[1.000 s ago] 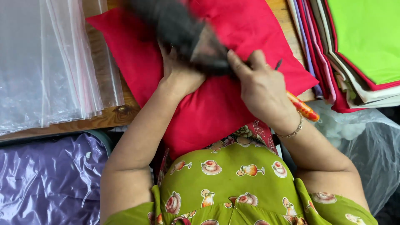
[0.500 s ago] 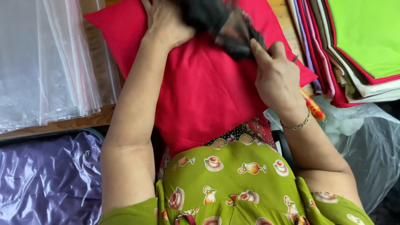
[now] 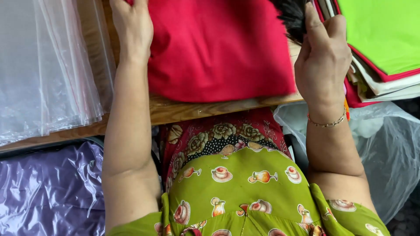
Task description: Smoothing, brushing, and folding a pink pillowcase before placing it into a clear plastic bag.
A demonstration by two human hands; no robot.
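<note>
The red cloth [image 3: 218,48] lies flat on the wooden desk [image 3: 175,114], filling the middle up toward 12 o'clock. The left hand [image 3: 131,26] presses its 9 o'clock edge, fingers together and flat. At 2 o'clock the right hand [image 3: 321,57] has its fingers curled on a black brush [image 3: 292,17], though the top of the view cuts off most of it, so the hold is hard to judge. This looks like the brushing-down step; the next stroke wants the cloth pinned taut, clear of the stacked fabric [image 3: 385,39] at 3 o'clock
</note>
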